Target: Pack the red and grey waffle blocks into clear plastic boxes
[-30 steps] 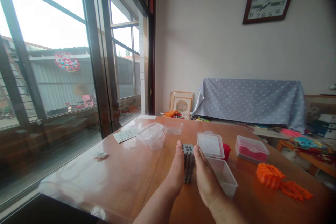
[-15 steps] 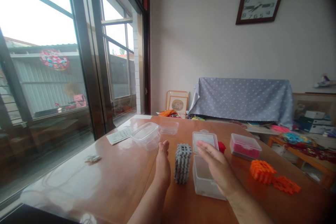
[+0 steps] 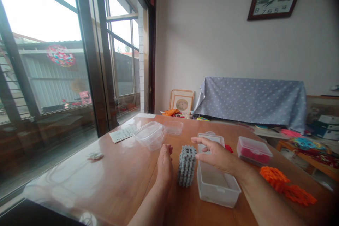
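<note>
Grey lattice stack point(image 3: 186, 166): stands upright on the wooden table point(image 3: 119, 176), between the two hands and just beside the left wall of the open clear box point(image 3: 217, 191).

Head view:
- Left hand point(image 3: 164, 164): set on its edge on the table, fingers straight and together, just beside the stack's left face. It holds nothing. Whether it touches the stack cannot be told.
- Right hand point(image 3: 215, 153): palm down, fingers loosely spread, hanging over the far end of the clear box in front of the raised lid point(image 3: 209, 136). It holds nothing; its fingertips point toward the top of the stack.
- Change: one second ago both palms were pressed flat against the stack's two sides. Half a second ago the right hand had come off toward the box; it is now higher and nearer the lid. The left hand has eased slightly outward.
- Consequence: the stack is no longer clamped and stands unsupported, its layers squared.
- Surroundings: a red-filled box point(image 3: 254, 150) and orange pieces point(image 3: 278, 182) to the right; round clear tubs point(image 3: 149, 134) beyond the left hand.
</note>
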`<state>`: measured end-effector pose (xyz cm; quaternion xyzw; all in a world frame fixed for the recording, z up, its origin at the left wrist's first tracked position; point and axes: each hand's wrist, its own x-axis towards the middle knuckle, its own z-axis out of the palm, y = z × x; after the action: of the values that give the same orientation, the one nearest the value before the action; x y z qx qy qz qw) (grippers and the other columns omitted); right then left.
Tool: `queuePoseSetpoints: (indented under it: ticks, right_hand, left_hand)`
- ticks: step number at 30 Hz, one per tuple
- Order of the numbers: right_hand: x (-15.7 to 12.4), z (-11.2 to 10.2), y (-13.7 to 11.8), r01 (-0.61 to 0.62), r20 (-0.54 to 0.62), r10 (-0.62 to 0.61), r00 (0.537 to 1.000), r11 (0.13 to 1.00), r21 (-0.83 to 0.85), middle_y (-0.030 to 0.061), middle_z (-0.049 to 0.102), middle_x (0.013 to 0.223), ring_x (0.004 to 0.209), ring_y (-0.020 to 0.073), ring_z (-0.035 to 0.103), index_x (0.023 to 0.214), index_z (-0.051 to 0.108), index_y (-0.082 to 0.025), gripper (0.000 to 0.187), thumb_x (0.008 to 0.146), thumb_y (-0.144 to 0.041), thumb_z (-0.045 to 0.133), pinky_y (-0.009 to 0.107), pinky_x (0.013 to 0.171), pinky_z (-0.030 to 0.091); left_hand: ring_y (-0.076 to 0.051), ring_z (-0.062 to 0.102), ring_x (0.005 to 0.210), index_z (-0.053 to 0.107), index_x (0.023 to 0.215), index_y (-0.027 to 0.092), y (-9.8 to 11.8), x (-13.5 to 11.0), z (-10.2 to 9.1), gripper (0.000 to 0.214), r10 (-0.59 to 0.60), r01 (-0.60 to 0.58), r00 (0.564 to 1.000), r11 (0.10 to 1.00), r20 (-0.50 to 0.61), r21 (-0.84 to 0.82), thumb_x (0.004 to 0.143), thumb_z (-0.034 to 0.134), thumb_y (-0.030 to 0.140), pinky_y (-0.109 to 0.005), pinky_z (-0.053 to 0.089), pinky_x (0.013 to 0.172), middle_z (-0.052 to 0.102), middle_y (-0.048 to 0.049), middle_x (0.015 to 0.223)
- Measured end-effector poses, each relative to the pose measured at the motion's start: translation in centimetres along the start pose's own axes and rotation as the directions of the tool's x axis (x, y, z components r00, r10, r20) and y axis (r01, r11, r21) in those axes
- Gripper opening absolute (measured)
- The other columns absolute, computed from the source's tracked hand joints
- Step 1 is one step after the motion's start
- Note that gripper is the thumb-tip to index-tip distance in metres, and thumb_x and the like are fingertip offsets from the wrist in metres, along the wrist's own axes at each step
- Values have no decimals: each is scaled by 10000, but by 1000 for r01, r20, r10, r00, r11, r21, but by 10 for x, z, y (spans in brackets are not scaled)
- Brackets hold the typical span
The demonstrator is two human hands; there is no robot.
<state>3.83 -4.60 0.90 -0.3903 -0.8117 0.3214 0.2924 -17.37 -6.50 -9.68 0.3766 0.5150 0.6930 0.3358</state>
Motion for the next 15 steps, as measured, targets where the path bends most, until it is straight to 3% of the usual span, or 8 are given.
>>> queuePoseSetpoints:
  ticks: [5, 15]
  right_hand:
    - [9, -3, -4, 97, 45, -94, 995, 993, -66, 81, 632, 1415, 1309, 288, 568, 1398, 597, -262, 609, 804, -330, 712, 424, 1054, 472]
    - [8, -4, -7, 82, 64, -79, 995, 996, -43, 96, 656, 1379, 1288, 296, 591, 1363, 624, -248, 591, 793, -364, 733, 427, 1044, 483]
  left_hand:
    - [-318, 630, 1182, 625, 1264, 109, 2, -1, 2, 781, -7, 7, 1000, 1000, 11, 1, 955, 315, 756, -437, 501, 960, 659, -213, 1286]
    - [-327, 642, 1156, 659, 1200, 128, 6, -4, 2, 758, -3, 3, 1000, 1000, 17, 26, 935, 353, 769, -436, 500, 966, 682, -208, 1242]
